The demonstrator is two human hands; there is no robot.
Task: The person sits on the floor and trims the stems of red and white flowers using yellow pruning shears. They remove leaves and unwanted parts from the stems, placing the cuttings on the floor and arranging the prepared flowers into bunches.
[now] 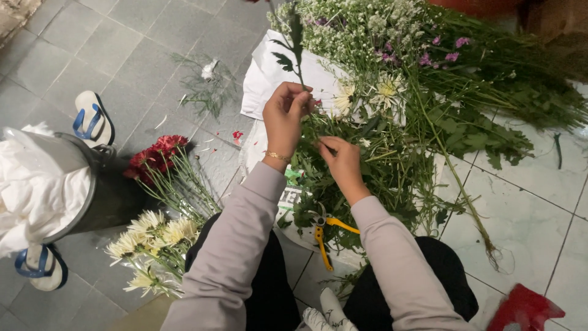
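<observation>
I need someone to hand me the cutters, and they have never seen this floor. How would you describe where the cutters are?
Start at the big heap of cut flowers and greenery on the tiled floor. The pruning shears lie at its near edge, between the seated person's knees, below the right hand. Their bright yellow handles are the only yellow tool among the green stems.

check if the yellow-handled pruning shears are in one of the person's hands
No, the yellow-handled pruning shears lie on the floor between the person's knees, while the left hand holds a green flower stem and the right hand touches the leaves.
</observation>
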